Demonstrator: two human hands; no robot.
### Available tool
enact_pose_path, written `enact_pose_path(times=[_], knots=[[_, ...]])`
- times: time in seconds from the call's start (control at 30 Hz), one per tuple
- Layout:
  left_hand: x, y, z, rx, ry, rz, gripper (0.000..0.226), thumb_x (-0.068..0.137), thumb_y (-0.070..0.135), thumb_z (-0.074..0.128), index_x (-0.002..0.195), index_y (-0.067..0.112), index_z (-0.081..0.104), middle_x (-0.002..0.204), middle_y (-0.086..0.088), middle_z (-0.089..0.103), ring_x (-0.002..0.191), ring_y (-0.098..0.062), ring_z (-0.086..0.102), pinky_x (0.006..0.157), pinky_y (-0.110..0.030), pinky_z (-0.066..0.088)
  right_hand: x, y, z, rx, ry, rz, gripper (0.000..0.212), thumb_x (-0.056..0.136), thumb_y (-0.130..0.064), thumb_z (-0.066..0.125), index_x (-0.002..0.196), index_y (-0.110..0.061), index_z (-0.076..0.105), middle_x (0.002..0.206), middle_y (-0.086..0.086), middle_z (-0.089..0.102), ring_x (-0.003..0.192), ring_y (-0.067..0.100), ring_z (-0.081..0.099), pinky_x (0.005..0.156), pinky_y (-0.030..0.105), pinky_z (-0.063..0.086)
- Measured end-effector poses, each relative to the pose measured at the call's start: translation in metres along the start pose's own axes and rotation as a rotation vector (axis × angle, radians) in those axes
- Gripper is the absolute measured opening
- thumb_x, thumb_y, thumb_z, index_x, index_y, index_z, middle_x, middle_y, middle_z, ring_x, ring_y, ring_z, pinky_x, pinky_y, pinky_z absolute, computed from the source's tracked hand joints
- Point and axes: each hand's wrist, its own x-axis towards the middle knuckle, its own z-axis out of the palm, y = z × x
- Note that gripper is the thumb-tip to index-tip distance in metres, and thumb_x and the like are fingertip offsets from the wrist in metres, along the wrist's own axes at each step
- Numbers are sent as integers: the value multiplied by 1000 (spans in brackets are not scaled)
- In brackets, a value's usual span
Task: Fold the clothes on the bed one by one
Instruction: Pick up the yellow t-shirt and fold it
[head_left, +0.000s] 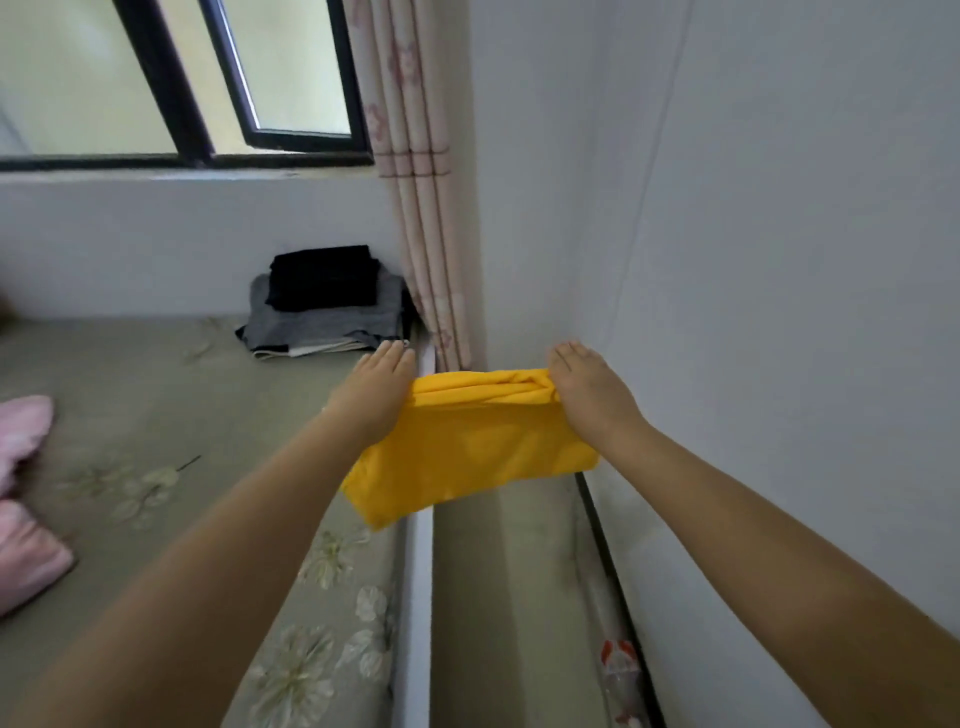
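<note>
**Yellow garment held above the bed's edge**

The yellow garment (470, 441), already folded into a compact rectangle, hangs in the air over the right edge of the bed (171, 415), partly above the gap between bed and wall (779, 260). The left hand (376, 397) has its grip clamped on the garment's upper left corner, fingers stretched forward. The right hand (589, 387) has its grip clamped on the bunched upper right corner. Both forearms reach out from the bottom of the view.

Beyond the hands, a stack (324, 304) of folded clothes, black on top of grey, lies in the bed's far corner beside the curtain (415, 208). Pink fabric (23, 499) lies at the left edge. A dark-framed window (182, 150) stands above the far wall.
</note>
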Motion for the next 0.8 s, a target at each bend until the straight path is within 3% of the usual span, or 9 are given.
enact_pose_path(times=[0.3, 0.47, 0.63, 0.8], knots=[[136, -163, 9, 3, -1, -197, 63, 93, -8, 31, 145, 4, -3, 154, -15, -4, 143, -27, -4, 115, -34, 2, 238, -52, 35, 103, -11, -184, 47, 100, -13, 24, 146, -7, 12, 154, 12, 12, 142, 25, 12, 116, 32, 8], [215, -222, 14, 28, -28, -254, 65, 92, -10, 31, 145, 4, -4, 155, -14, -5, 143, -25, -5, 115, -33, 3, 355, -55, 46, 131, 10, -260, 55, 95, -3, 35, 145, -6, 13, 154, 12, 12, 143, 23, 11, 115, 30, 6], [302, -276, 27, 29, -33, -343, 65, 92, -9, 32, 145, 4, -3, 155, -14, -3, 143, -25, -4, 115, -32, 3, 473, -52, 77, 151, 34, -363, 49, 99, -4, 23, 146, -7, 10, 155, 12, 8, 143, 23, 7, 115, 29, 2], [396, -332, 45, 57, -60, -434, 62, 95, -5, 31, 145, 4, -3, 155, -13, -2, 143, -25, -3, 115, -31, 3, 603, -49, 120, 212, 15, -463, 49, 100, -7, 25, 146, -10, 12, 155, 10, 11, 143, 22, 9, 116, 30, 8]])
